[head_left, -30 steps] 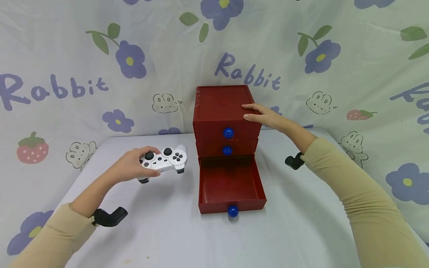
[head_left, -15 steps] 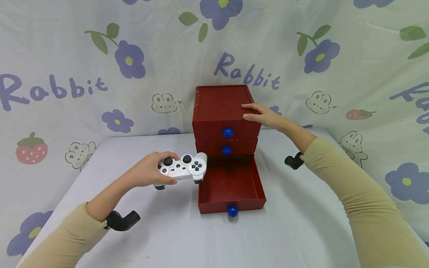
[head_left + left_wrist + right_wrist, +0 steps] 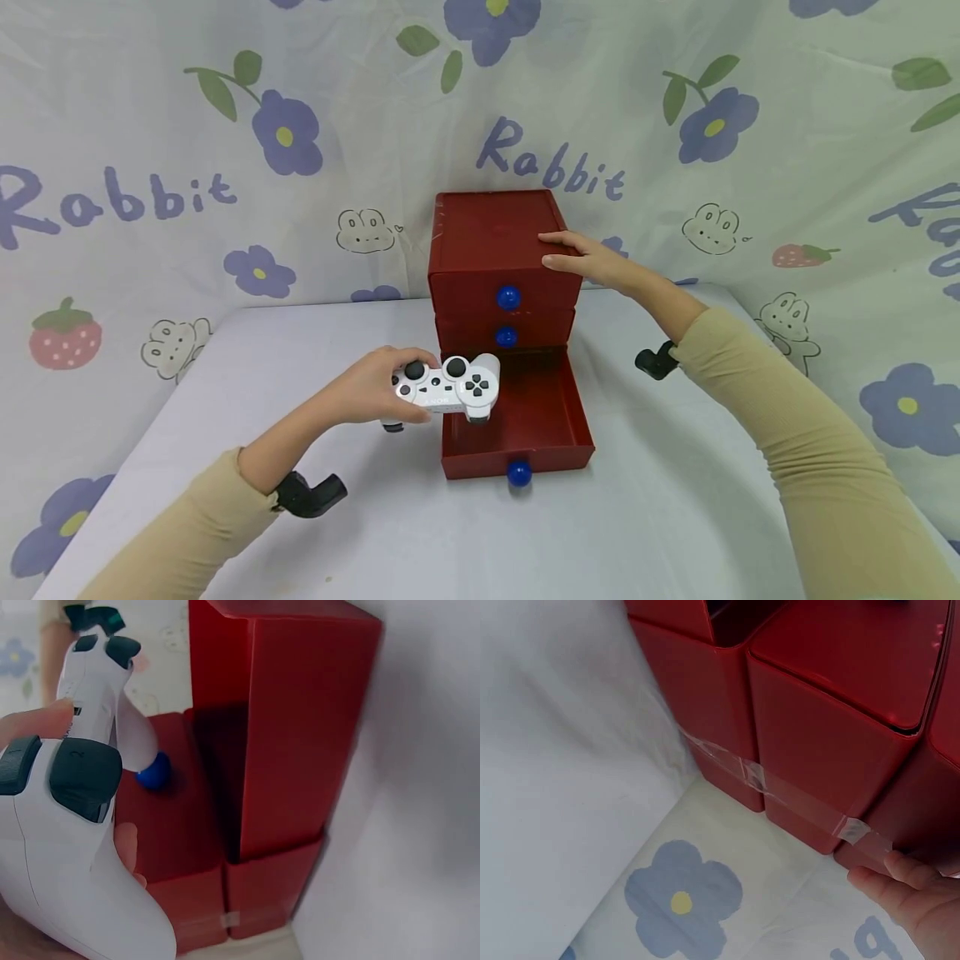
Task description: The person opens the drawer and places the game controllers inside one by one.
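My left hand [image 3: 378, 387] grips a white game controller [image 3: 453, 385] by one end, thumb on the near edge. The controller hangs over the left side of the pulled-out bottom drawer [image 3: 543, 417], hiding part of it. In the left wrist view the controller's dark triggers [image 3: 86, 776] are close to the camera. The red drawer cabinet [image 3: 495, 229] has its upper two drawers closed, each with a blue knob [image 3: 508, 297]. On the cabinet's top right edge rests my right hand [image 3: 588, 258], fingers extended; some of its fingers [image 3: 885, 889] show beside the cabinet's side in the right wrist view.
The cabinet stands on a white-covered table [image 3: 600, 533], close to a patterned cloth backdrop [image 3: 360, 167]. Clear tape [image 3: 802, 799] runs along the cabinet's side. Each wrist carries a black camera mount [image 3: 311, 496].
My left hand has carried the controller to the right and slightly down, from beside the cabinet to over the drawer's left side. The right hand stays in place on the cabinet.
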`<act>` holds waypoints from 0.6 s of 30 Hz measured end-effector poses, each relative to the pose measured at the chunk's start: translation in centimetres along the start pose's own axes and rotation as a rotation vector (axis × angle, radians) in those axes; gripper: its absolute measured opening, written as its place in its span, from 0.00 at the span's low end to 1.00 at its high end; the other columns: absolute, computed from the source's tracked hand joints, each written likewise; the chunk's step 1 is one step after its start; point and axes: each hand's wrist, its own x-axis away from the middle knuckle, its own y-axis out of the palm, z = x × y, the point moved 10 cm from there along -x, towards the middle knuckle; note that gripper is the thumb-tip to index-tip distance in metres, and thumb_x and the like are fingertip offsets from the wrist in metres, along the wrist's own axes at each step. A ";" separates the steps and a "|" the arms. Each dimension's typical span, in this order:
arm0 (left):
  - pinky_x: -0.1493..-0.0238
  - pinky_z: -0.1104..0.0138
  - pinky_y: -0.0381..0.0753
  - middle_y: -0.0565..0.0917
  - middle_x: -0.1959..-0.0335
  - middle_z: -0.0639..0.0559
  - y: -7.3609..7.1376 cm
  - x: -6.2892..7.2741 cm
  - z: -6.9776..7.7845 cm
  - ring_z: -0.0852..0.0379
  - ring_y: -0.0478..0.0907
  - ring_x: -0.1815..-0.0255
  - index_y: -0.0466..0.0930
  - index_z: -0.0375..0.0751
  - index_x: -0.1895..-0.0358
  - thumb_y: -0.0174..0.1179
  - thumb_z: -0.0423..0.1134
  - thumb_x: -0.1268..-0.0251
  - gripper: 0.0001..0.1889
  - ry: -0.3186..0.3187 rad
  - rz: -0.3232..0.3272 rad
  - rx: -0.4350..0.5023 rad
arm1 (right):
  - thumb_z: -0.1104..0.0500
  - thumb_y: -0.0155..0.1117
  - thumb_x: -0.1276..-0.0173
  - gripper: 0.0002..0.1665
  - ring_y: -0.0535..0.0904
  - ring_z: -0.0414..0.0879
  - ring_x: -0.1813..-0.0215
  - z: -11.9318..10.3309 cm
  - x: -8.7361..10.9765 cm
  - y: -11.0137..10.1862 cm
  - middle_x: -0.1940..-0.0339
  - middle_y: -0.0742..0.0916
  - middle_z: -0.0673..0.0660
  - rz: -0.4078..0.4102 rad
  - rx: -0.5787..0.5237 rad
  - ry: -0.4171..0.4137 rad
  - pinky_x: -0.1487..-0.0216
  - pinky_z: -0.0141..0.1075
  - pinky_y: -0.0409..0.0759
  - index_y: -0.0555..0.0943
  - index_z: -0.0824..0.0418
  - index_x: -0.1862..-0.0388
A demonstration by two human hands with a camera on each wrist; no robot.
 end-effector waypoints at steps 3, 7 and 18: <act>0.69 0.67 0.73 0.76 0.62 0.50 0.5 -0.3 0.4 0.51 0.67 0.59 0.76 0.49 0.51 0.71 0.42 0.60 0.26 -0.001 -0.001 0.008 | 0.47 0.53 0.35 0.36 0.55 0.55 0.32 0.0 0.0 0.0 0.29 0.58 0.58 0.001 0.001 -0.001 0.38 0.55 0.62 0.57 0.50 0.29; 0.68 0.67 0.73 0.76 0.60 0.50 1.3 -0.9 0.6 0.51 0.67 0.57 0.76 0.50 0.51 0.71 0.44 0.60 0.26 -0.018 -0.009 0.013 | 0.47 0.52 0.34 0.36 0.55 0.55 0.32 0.0 0.1 0.0 0.29 0.58 0.58 0.002 -0.007 -0.006 0.38 0.55 0.61 0.57 0.50 0.29; 0.68 0.68 0.73 0.76 0.62 0.51 3.8 -2.7 1.8 0.53 0.69 0.60 0.76 0.51 0.51 0.72 0.46 0.61 0.27 -0.011 -0.039 0.014 | 0.47 0.52 0.34 0.35 0.56 0.55 0.32 0.0 -0.1 -0.1 0.29 0.58 0.58 0.007 0.004 -0.008 0.38 0.55 0.61 0.57 0.51 0.29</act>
